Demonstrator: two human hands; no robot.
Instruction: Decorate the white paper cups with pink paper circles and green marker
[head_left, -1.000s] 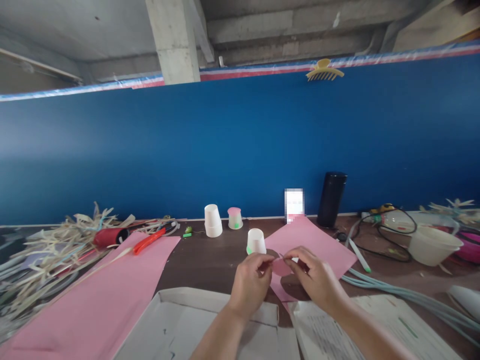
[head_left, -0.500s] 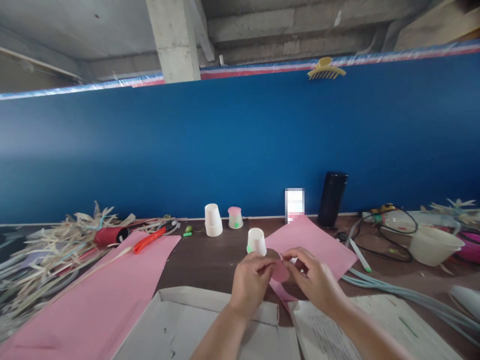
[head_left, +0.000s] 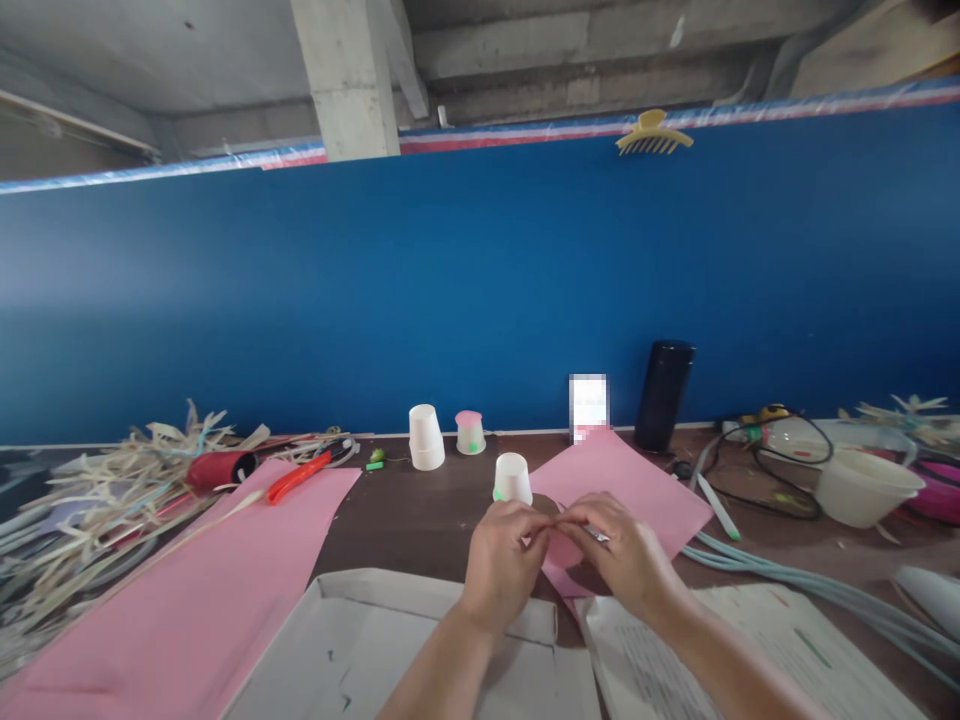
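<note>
Paper (head_left: 565, 552), a small rounded pink piece, hangs between the left hand (head_left: 501, 560) and the right hand (head_left: 631, 552); both pinch its upper edge, thumb against forefinger (the exact contact is hidden). Just beyond the left hand stands an upside-down white paper cup (head_left: 513, 479) with a green spot. A larger pink sheet (head_left: 637, 490) lies past the right hand, and a black cylindrical bottle (head_left: 664, 397) stands near the blue panel (head_left: 420, 270).
</note>
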